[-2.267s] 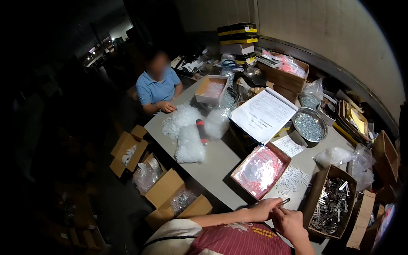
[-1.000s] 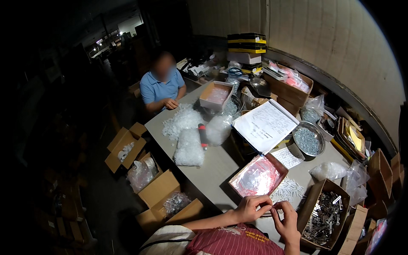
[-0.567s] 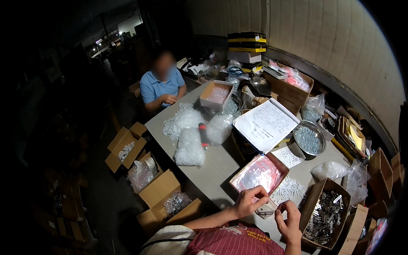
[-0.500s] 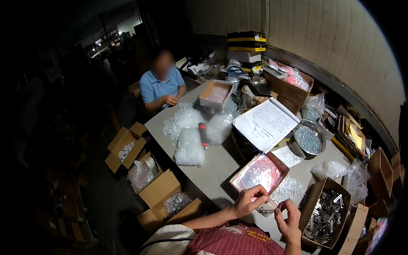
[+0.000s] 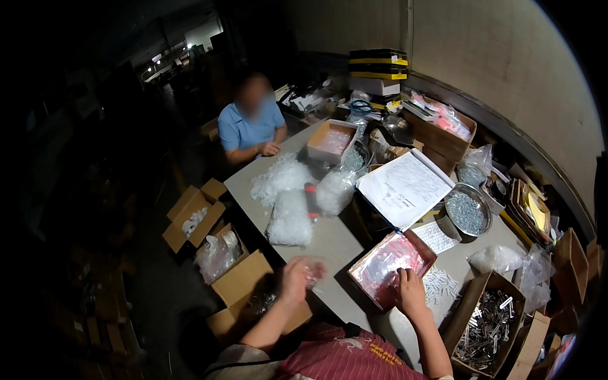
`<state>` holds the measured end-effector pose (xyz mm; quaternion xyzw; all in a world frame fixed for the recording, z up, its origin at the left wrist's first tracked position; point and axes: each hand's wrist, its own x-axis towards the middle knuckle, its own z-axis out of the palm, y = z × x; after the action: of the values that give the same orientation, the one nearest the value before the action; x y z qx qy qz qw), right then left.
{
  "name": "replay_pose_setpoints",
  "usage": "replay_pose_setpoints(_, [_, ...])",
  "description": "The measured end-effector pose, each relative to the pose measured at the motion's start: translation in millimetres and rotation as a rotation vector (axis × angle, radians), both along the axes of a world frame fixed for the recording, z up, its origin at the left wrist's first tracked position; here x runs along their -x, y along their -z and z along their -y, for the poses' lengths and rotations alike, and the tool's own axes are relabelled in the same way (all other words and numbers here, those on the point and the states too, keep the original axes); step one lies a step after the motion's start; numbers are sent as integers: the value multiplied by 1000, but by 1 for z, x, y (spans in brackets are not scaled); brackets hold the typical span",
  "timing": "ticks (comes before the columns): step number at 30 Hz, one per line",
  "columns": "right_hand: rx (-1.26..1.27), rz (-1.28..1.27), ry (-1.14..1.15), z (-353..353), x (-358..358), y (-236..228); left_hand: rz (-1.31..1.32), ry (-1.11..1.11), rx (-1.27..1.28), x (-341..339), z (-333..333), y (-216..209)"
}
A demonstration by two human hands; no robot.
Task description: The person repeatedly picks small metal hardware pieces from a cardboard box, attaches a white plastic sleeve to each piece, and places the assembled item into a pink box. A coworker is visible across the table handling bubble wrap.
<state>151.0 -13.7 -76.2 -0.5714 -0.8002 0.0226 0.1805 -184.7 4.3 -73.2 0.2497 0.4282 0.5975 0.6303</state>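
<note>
My left hand (image 5: 294,278) is out over the table's front left edge, next to an open carton (image 5: 244,278) of filled clear bags. It is smeared by motion, its fingers closed on a small clear plastic bag (image 5: 316,271); the bag's contents are too blurred to tell. Bent and close together, the fingers of my right hand (image 5: 410,290) reach into a shallow box (image 5: 358,288) of flat clear bags with red edges (image 5: 387,263). Its fingertips touch the bags, and what they pinch is hidden. White plastic plugs (image 5: 441,285) lie loose right of that box.
A carton of metal parts (image 5: 484,326) stands at right. Behind are a bowl of screws (image 5: 467,212) and a written pad (image 5: 405,187). Bagged and loose clear pieces (image 5: 290,218) cover the table's left part, where a co-worker in blue (image 5: 252,130) sits. More cartons (image 5: 193,218) stand left.
My hands were together in front of me at a small clear bag. The left has swung left with it, over the table edge; the right has moved into the box of flat bags.
</note>
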Motion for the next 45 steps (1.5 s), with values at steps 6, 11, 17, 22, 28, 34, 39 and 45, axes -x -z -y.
replay_pose_setpoints(6, [140, 76, 55, -34, -2, 44, 385, -120, 158, 86, 18, 40])
replay_pose_setpoints(11, [252, -284, 12, -20, -1, 2, 598, -294, 166, 96, 31, 39])
replay_pose_setpoints(17, [218, -539, -52, -13, -18, -3, 542, -293, 175, 105, 42, 42])
replay_pose_setpoints(22, [106, -722, 77, -5, -11, -28, -130, -521, 209, 121, 37, 83])
replay_pose_setpoints(28, [194, -953, 204, -6, -6, -20, -657, -291, -294, 28, 23, 57])
replay_pose_setpoints(34, [263, -1368, 264, -25, -21, 15, -969, 34, -696, -78, -12, -10])
replay_pose_setpoints(39, [221, -1651, 244, -7, -18, -15, -931, 167, -821, -139, -20, -30])
replay_pose_setpoints(45, [354, -2018, 229, 12, -15, -26, -104, 597, -226, -188, -3, -21])
